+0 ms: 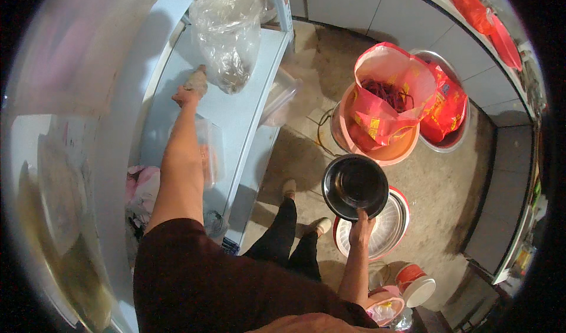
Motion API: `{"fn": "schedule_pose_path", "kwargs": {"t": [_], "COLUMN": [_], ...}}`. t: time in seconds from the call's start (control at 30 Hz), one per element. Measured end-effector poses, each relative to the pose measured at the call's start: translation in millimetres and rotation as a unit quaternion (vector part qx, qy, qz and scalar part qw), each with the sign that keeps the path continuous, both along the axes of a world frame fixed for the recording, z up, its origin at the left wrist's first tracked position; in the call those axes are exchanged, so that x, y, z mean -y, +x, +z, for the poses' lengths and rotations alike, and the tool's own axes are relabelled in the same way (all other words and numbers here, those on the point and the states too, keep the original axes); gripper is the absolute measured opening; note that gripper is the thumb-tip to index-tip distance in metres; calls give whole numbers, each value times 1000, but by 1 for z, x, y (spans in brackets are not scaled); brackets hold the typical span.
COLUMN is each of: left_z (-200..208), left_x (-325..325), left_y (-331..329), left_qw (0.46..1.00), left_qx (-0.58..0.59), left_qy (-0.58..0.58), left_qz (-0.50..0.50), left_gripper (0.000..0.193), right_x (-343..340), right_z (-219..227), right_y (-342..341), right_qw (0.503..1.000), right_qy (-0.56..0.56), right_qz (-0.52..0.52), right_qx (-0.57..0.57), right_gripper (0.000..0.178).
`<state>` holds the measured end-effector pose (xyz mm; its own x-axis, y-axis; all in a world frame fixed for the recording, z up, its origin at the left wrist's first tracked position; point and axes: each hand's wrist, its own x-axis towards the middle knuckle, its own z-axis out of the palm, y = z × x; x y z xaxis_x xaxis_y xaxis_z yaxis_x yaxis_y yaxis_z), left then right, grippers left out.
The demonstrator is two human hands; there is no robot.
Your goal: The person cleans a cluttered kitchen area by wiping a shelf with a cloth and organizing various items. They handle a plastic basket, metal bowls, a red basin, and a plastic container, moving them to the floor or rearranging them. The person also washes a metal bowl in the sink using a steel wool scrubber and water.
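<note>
My left hand [186, 96] reaches over a light blue shelf [171, 67], closed on a small crumpled grey-beige thing [197, 80] whose kind I cannot make out. Just beyond it lies a clear plastic bag [227, 29]. Under my left forearm is a clear plastic container [212, 153] with something orange inside. My right hand [361, 224] grips the near rim of a round black bowl [355, 186], holding it over the floor. The bowl's inside shows no contents. Below it, partly hidden, is a white strainer basket [377, 230] in a red-rimmed basin.
An orange tub [407, 151] with an open red bag [383, 129] of dark strands stands ahead. Beside it is a metal basin [441, 147] with another red bag [445, 112]. Right of my legs are a red-and-white bucket [420, 290] and a pink basin [386, 309]. Grey cabinets [501, 174] line the right.
</note>
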<state>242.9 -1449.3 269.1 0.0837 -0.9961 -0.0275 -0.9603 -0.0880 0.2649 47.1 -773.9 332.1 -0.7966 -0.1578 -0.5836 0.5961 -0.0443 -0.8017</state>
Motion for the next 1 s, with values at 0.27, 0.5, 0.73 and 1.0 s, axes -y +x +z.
{"fn": "schedule_pose_path", "kwargs": {"t": [0.27, 0.5, 0.73, 1.0], "left_z": [163, 238, 298, 361], "left_x": [-148, -279, -408, -524], "left_y": [-43, -51, -78, -95], "left_qw": [649, 574, 638, 634], "left_qx": [-738, -814, -687, -189], "left_qy": [-185, 42, 128, 24], "left_qz": [23, -72, -324, -750], "left_gripper": [43, 44, 53, 65], "right_x": [-6, 5, -8, -10], "right_z": [8, 83, 151, 190], "right_y": [-9, -37, -44, -15], "right_qw": [994, 974, 905, 792], "right_qy": [-75, 20, 177, 157], "right_qz": [80, 170, 224, 278], "right_qx": [-10, -151, -315, -520], "right_gripper": [37, 42, 33, 26]}}
